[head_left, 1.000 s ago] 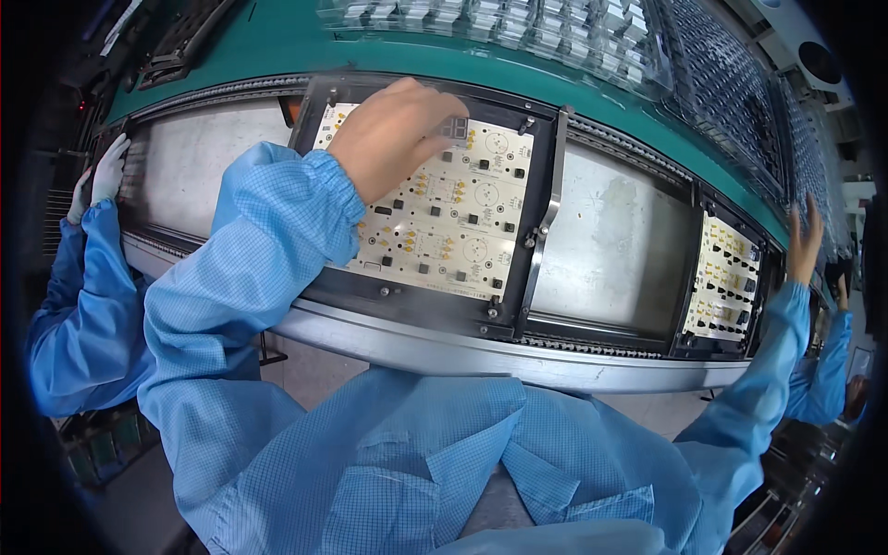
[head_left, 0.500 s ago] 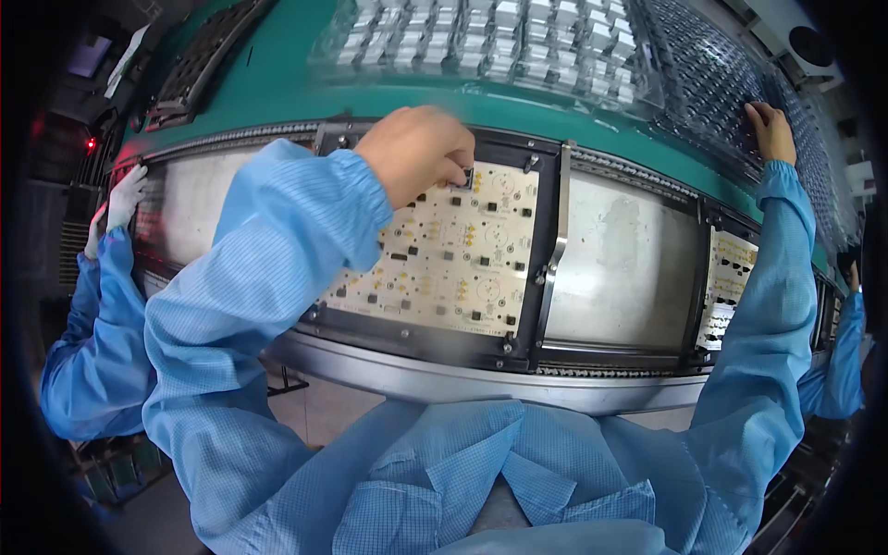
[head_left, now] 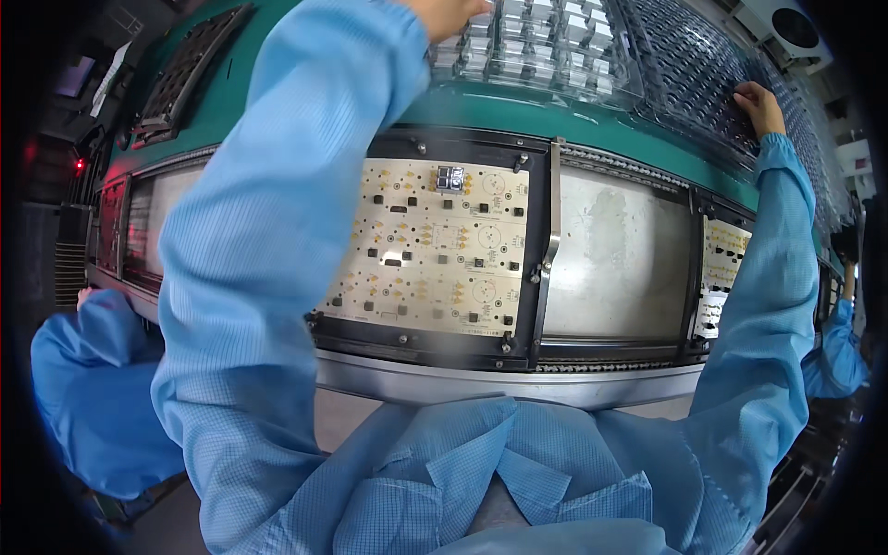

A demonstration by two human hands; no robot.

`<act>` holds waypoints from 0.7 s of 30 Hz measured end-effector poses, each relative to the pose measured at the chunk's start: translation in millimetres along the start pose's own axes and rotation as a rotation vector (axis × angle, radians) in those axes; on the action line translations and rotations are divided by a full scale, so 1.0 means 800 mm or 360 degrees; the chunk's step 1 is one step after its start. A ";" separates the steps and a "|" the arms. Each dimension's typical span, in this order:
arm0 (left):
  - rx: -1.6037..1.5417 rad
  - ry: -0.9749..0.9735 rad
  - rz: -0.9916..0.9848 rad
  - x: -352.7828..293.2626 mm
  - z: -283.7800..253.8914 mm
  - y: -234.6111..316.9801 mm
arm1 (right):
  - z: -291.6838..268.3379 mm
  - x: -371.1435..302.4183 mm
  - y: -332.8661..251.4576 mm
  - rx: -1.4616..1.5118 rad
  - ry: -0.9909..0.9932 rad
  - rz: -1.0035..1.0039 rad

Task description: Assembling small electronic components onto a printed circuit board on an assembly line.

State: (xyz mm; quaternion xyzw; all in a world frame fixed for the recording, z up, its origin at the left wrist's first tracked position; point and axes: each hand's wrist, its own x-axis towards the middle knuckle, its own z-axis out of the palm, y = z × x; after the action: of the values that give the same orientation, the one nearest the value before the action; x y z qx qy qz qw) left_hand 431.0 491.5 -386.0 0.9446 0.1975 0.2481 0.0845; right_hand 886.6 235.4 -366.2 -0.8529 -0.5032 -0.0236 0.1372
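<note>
My left hand [head_left: 446, 15] is at the top edge of the picture, over the clear tray [head_left: 601, 85] of white blocks. Most of its fingers are cut off there, so their grip is hidden. Farther right, my right hand [head_left: 764, 111] rests at the dark tray [head_left: 689, 69] of small black parts. Its thumb and fingers are curled together, and what they hold is too small to make out. Below my left hand, a pale circuit board [head_left: 425, 277] lies in a black frame [head_left: 536, 222]. A dark square part with shiny faces [head_left: 450, 179] sits near its upper edge.
The frame lies on a conveyor with chain rails [head_left: 629, 162]. A second board [head_left: 721, 268] is at the right, partly behind my right arm. A dark rack [head_left: 190, 79] lies on the green table [head_left: 518, 109]. Co-workers' blue sleeves [head_left: 102, 370] show at both sides.
My left hand has moved up from the board to the white-block tray, uncovering the dark square part. My right hand shifted slightly at the dark tray. The left co-worker's gloved hands have withdrawn downward.
</note>
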 end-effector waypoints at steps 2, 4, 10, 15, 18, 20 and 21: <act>0.0111 -0.0113 -0.0074 0.024 0.035 -0.035 | 0.010 0.016 0.033 0.0065 -0.0002 -0.0001; 0.0198 -0.0230 -0.0141 0.040 0.037 -0.037 | 0.013 0.024 0.039 0.0108 -0.0005 0.0058; 0.0408 -0.0433 -0.0290 0.043 -0.017 0.033 | -0.011 -0.016 -0.038 -0.0466 0.0542 0.0180; 0.0085 -0.0014 -0.0364 0.025 -0.011 -0.009 | 0.003 -0.115 -0.213 0.1001 -0.0033 -0.0372; -0.2255 -0.0872 -0.0562 -0.042 -0.080 -0.008 | 0.032 -0.187 -0.316 0.1198 -0.0446 -0.0776; -0.2273 -0.0877 -0.0788 -0.055 -0.069 0.045 | 0.052 -0.217 -0.332 0.1232 -0.0721 -0.0615; -0.2197 -0.0782 -0.1093 -0.077 -0.081 0.077 | 0.061 -0.220 -0.334 0.1225 -0.0724 -0.0601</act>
State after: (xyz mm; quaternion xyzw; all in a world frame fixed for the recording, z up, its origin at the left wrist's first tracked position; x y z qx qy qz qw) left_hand 369.9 414.3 -341.2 0.5935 0.2547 0.0597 0.7611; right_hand 564.3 219.6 -388.3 -0.6176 -0.6385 0.3267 0.3226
